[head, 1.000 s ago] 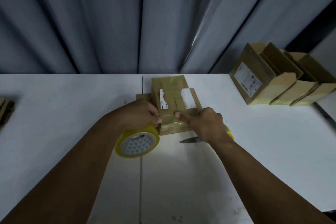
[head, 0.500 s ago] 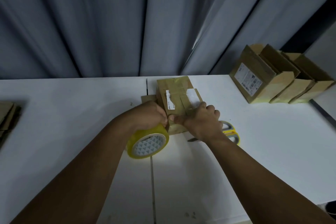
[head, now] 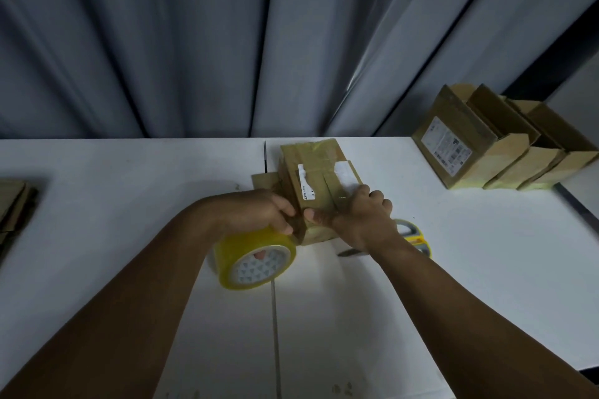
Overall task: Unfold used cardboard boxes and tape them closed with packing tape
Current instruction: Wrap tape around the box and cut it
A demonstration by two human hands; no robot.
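Compared with a second ago, the right hand [head: 359, 220] is sitting further up on the cardboard box [head: 319, 172], and the yellow-handled scissors [head: 416, 236] behind it are now showing. Nearest the camera, both forearms are reaching over a white table [head: 129, 204] with a seam running down its middle. The left hand [head: 259, 214] is gripping a yellow tape roll [head: 256, 261] from above, holding it against the box's near left corner. The right hand is curling its fingers over the box top while its thumb is pressing the near edge. The box is lying at the table's centre, partly hidden by both hands. Flattened cardboard [head: 13, 204] is lying at the left edge; a row of taped boxes [head: 486, 152] is standing at far right. A grey curtain [head: 194, 42] is hanging behind.
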